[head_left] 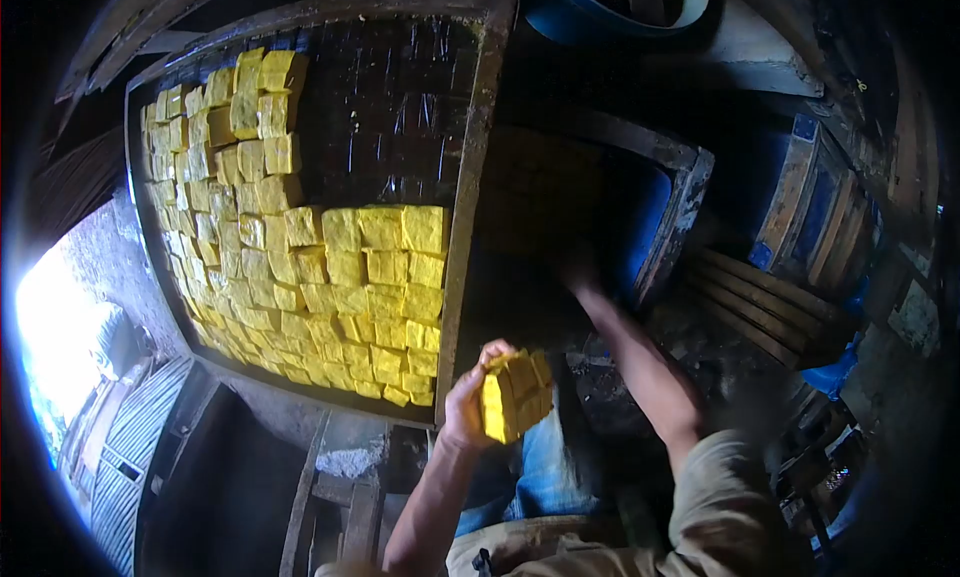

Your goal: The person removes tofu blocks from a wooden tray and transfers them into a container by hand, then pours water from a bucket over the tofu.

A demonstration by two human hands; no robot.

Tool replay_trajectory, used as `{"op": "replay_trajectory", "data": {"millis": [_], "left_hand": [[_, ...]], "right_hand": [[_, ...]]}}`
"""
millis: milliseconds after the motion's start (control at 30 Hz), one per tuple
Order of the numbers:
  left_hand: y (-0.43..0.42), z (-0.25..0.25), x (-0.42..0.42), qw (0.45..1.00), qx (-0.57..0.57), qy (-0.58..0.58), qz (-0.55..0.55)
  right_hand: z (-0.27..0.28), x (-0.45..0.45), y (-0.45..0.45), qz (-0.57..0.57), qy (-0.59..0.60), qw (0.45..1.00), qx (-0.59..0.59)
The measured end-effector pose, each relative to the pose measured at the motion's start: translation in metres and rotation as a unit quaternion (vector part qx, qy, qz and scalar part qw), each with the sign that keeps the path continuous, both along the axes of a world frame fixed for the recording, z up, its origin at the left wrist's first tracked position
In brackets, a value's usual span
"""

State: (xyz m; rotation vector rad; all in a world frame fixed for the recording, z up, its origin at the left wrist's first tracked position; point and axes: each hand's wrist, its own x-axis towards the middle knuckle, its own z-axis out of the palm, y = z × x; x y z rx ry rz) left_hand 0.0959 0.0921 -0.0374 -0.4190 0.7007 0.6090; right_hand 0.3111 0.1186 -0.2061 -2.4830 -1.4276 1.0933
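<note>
Clasping several yellow blocks together in the left grip, with wrist raised and forearm slanting up from below, just beside the near right corner of a wooden tray partly covered with similar blocks. Stretching the right grip out toward a second wooden frame, too shadowed and blurred to tell whether released or grasping.
</note>
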Motion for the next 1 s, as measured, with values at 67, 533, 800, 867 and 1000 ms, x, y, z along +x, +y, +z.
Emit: {"op": "replay_trajectory", "data": {"millis": [67,533,800,867,1000], "left_hand": [[0.005,-0.006,0.004,1.0,0.019,0.006,0.02],[0.019,0.009,0.014,0.98,0.082,0.098,-0.154],[0.009,0.009,0.001,0.989,0.086,0.027,-0.114],[0.004,0.006,-0.001,0.986,0.1,0.039,-0.125],[0.006,0.007,-0.004,0.984,0.118,0.059,-0.12]], "right_hand": [[0.077,0.001,0.005,-0.068,0.154,0.986,0.009],[0.092,0.022,0.001,-0.331,0.54,0.754,-0.174],[-0.069,0.025,0.008,-0.28,0.286,0.909,-0.116],[-0.076,0.018,0.005,-0.216,0.207,0.948,-0.113],[-0.082,0.011,-0.006,-0.116,0.066,0.985,-0.107]]}}
